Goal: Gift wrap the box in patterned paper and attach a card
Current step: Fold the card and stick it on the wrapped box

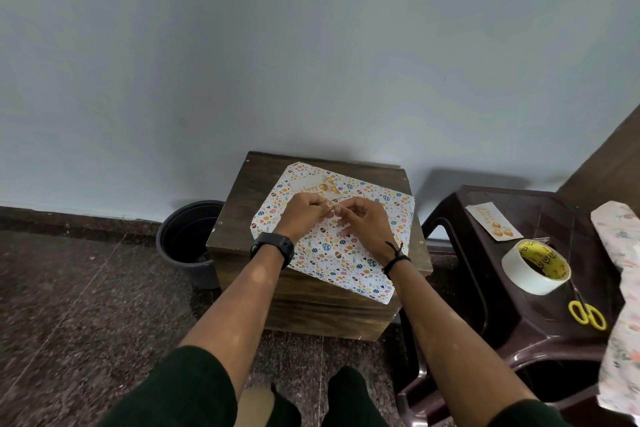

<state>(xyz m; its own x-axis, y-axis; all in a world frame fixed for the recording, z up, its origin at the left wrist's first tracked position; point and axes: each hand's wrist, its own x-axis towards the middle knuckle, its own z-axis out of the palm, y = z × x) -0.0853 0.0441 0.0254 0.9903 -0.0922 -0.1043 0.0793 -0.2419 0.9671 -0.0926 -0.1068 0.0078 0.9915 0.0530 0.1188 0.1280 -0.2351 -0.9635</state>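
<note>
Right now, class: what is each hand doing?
Left hand: fingers pinching a small piece, likely tape, above the wrapped box.
Right hand: fingers pinching its other end.

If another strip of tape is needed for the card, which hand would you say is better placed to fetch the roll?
Probably the right hand. The tape roll sits on the plastic stool on the person's right, beside the scissors. The left hand would have to cross over the wrapped box.
</note>
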